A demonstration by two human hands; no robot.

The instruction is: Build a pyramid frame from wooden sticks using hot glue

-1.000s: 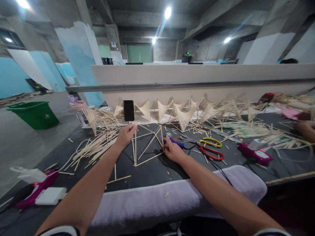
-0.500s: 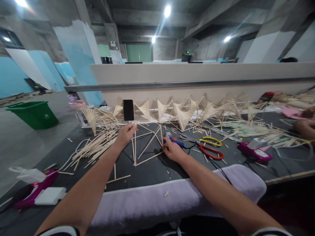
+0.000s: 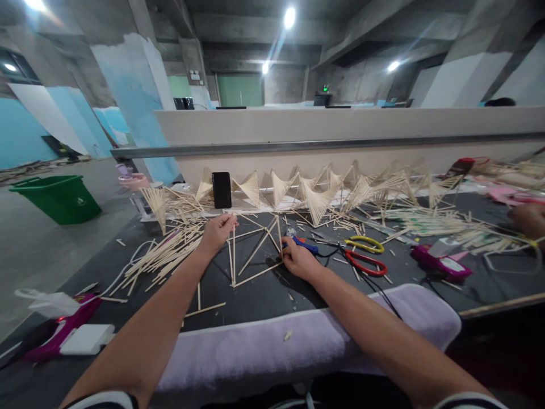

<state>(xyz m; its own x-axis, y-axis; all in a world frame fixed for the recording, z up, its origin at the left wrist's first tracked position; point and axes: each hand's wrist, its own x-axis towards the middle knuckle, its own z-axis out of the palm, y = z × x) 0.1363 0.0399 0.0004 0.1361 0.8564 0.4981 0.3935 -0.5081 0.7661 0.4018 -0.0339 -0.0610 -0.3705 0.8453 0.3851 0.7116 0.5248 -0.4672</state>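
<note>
My left hand (image 3: pixel 217 233) is closed in a pinch at the upper left corner of an open frame of thin wooden sticks (image 3: pixel 258 275). The frame stands on the dark tabletop, its sticks meeting at several joints. On its right side, my right hand (image 3: pixel 300 260) has its fingers closed around the lower end of a slanted stick; the fingertips partly hide the joint. Just behind the right hand lies a blue-handled tool (image 3: pixel 310 247) with a black cord. Scissors (image 3: pixel 367 265) with one red and one yellow handle loop rest to its right.
Loose sticks (image 3: pixel 166 253) are heaped left. Twisted stick models (image 3: pixel 317 204) line the back beside an upright phone (image 3: pixel 222 190). Magenta power strips (image 3: pixel 443 266) sit at both sides. A lilac cloth (image 3: pixel 255 352) covers the near edge. Another person's hand (image 3: pixel 528 220) is far right.
My hands and the stick frame hold practically still. At the far right, the other person's hand has shifted slightly, and the pale cable near it has moved.
</note>
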